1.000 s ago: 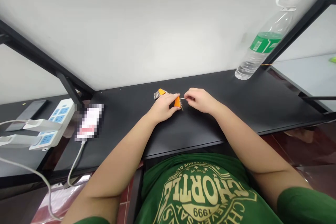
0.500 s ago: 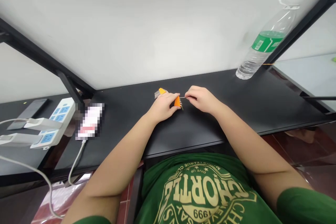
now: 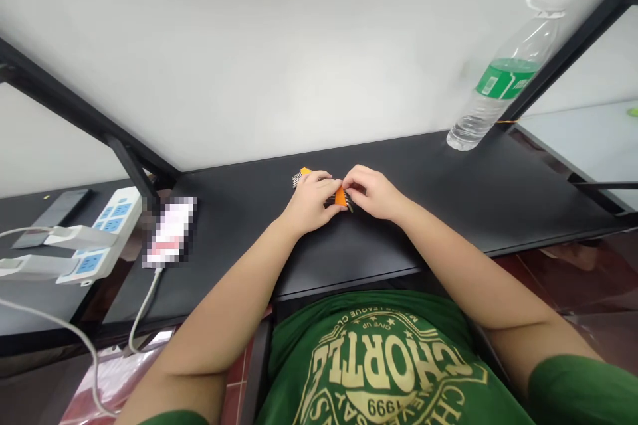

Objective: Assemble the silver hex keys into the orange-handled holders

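An orange holder [image 3: 339,197] with thin metal rods, perhaps hex keys, lies on the black table [image 3: 448,192] in the middle of the head view. Its far end with metal tips pokes out past my left hand [image 3: 312,199], which is closed over the holder. My right hand [image 3: 371,191] is closed in a pinch at the near end of the holder, touching my left fingertips. What the pinch holds is too small to make out.
A clear water bottle with a green label [image 3: 501,80] leans at the back right. A phone on a cable [image 3: 169,231] and a white power strip [image 3: 94,239] lie left. Black frame bars [image 3: 94,126] slant at both sides before a white wall.
My right hand has moved left from holding a thin rod pulled out of the holder; it now meets my left fingers at the orange holder. The left hand stayed put.
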Demonstrator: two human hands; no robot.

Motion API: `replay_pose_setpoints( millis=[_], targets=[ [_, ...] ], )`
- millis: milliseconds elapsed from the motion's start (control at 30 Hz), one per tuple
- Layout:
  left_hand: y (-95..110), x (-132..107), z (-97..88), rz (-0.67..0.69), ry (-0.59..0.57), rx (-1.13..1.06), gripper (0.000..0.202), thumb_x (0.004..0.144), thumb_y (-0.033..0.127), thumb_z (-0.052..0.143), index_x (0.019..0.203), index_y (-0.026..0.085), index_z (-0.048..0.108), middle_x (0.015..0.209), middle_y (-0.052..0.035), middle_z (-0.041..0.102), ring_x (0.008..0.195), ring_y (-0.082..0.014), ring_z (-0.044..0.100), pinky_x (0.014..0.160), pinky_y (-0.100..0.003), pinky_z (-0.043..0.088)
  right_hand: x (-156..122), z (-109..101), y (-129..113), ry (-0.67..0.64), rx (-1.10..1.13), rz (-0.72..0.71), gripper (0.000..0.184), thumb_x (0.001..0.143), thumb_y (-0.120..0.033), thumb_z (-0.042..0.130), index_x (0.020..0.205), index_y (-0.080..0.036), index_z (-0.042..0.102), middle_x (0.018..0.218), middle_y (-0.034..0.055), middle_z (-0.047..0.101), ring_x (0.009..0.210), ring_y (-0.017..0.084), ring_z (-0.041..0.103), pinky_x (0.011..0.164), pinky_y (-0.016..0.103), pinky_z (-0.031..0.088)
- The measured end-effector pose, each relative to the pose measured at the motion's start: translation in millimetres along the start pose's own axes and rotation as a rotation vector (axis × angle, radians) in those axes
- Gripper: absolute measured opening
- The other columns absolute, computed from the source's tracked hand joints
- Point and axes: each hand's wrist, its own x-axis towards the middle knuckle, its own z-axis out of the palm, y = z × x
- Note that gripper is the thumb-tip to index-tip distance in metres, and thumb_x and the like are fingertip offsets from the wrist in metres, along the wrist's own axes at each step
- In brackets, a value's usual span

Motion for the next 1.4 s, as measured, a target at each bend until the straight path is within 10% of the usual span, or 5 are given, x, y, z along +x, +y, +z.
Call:
replay_pose_setpoints(
  millis=[300,500,633,967,1400],
  targets=[
    [2.5,1.2,-1.9,0.129,0.168,-0.181,0.049,0.097,0.049,0.073,0.137,0.021,0.069,0.122,-0.0128,0.077,0.120,-0.0313,0.065,0.109,-0.052,0.053,6.2,-5.0,6.3,-0.068,0.764,0.513,0.039,0.080,-0.051,0.087,0.087,-0.021,0.064,0.068,-0.0042,0.056,0.058,0.012,0.048,0.055,0.027,0.038],
    [-6.3,-1.7,1.5,0.012,0.138,-0.123,0.052,0.097,0.043,0.072,0.145,0.021,0.064,0.132,-0.0126,0.075,0.120,-0.0305,0.069,0.109,-0.051,0.055,4.5,-32.6,30.8,0.040,-0.135,0.425,0.016,0.094,-0.035,0.073,0.088,-0.021,0.075,0.089,0.0047,0.068,0.081,0.020,0.062,0.078,0.034,0.050],
    [-14.7,-2.5,4.8,-0.043,0.075,-0.090,0.054,0.097,0.040,0.071,0.147,0.020,0.063,0.135,-0.0122,0.074,0.123,-0.0317,0.069,0.110,-0.051,0.054,0.9,-39.6,40.3,-0.198,-0.526,0.373,0.018,0.094,-0.018,0.069,0.106,-0.023,0.081,0.115,0.0103,0.069,0.100,0.025,0.066,0.090,0.037,0.051],
    [-14.3,-0.1,7.4,-0.005,0.039,-0.089,0.054,0.095,0.034,0.073,0.146,0.019,0.063,0.130,-0.0120,0.076,0.120,-0.0309,0.070,0.111,-0.052,0.054,5.5,-19.9,5.0,-0.451,-0.634,0.474,0.008,0.084,-0.012,0.068,0.081,-0.019,0.071,0.099,0.0111,0.074,0.084,0.023,0.065,0.068,0.032,0.041],
    [-15.6,0.4,8.2,-0.006,0.018,-0.093,0.048,0.091,0.033,0.077,0.138,0.024,0.068,0.121,-0.0094,0.078,0.108,-0.0287,0.072,0.103,-0.050,0.056,2.1,-12.5,8.8,-0.164,-0.340,0.034,0.014,0.090,-0.009,0.055,0.085,-0.020,0.060,0.087,0.0035,0.061,0.077,0.018,0.054,0.073,0.029,0.041]
  ],
)
